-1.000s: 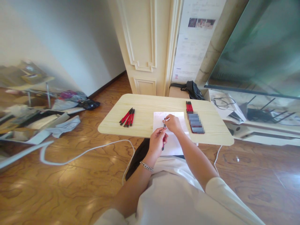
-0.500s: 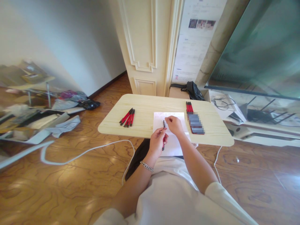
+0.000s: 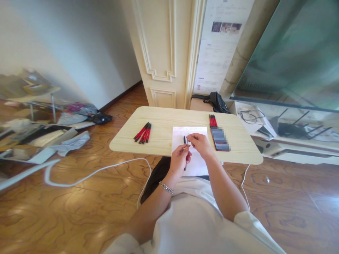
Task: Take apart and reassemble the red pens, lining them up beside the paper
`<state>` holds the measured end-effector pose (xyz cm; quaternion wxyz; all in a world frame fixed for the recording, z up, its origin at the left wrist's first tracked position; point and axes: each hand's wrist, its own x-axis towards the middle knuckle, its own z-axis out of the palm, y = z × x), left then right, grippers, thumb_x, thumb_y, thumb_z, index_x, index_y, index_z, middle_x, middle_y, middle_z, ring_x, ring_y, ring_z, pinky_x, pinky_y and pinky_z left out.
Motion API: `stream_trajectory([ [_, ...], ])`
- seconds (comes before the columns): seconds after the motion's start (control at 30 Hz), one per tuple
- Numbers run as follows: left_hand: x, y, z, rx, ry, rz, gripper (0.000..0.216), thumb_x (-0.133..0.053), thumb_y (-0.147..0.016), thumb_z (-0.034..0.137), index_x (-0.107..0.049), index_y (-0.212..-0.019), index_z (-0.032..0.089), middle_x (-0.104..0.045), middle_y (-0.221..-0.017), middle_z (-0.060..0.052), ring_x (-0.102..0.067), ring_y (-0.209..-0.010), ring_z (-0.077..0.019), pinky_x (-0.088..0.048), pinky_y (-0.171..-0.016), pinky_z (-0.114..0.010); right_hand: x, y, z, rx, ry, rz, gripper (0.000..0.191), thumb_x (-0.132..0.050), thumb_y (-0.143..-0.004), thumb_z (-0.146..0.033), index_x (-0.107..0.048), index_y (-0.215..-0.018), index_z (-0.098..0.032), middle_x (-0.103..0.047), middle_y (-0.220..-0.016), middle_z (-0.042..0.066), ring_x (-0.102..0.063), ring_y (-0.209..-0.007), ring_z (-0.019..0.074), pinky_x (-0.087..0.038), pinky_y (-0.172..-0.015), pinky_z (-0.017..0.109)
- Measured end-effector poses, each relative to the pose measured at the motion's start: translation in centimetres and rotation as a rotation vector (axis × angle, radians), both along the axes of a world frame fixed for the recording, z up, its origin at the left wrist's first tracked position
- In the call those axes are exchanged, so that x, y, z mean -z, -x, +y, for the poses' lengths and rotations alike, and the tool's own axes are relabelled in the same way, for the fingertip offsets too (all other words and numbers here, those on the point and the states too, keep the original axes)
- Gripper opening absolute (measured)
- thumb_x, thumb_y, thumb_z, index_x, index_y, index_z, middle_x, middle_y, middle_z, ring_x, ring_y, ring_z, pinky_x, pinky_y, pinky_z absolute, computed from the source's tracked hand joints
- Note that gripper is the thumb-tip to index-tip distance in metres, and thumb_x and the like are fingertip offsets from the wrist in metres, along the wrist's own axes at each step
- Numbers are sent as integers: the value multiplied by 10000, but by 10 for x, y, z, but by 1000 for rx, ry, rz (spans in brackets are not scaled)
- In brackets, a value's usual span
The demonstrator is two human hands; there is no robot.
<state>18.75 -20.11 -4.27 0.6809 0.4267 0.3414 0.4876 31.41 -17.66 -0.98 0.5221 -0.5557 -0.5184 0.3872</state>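
The left hand [image 3: 179, 157] is curled around a long, red-and-black, plastic-looking pen [image 3: 185, 165], and the right hand [image 3: 200, 144] pinches a thin, dark, straight stick [image 3: 188, 139] just above that grip, so a loose pinch could drop the stick onto the flat white paper [image 3: 197, 162] below.

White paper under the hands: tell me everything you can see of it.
The white paper looks like a rectangular sheet. It lies on the pale wood-grained table, its near end reaching past the table's near edge. The left hand and right hand hide part of it; whether they touch it, I cannot tell.
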Motion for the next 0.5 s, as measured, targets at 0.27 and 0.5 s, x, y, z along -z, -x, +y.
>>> stream_trajectory([
  [0.27,1,1,-1,-13,34,12,356,-649,-774,438,-625,-991,157,-559,-638,8,-463,-457,-59,-305,-415,-187,-2,-19,25,105,71,-263,345,-542,-782,-482,-654,-741,-158,-566,-581,-7,-469,-515,111,-343,-509,238],
  [0.5,1,4,1,-24,26,7,365,-653,-771,451,-624,-982,155,-556,-632,9,-465,-462,-60,-318,-421,-185,6,-10,24,156,277,-853,290,-535,-826,-408,-704,-757,-183,-705,-799,95,-627,-805,203,-398,-702,271],
])
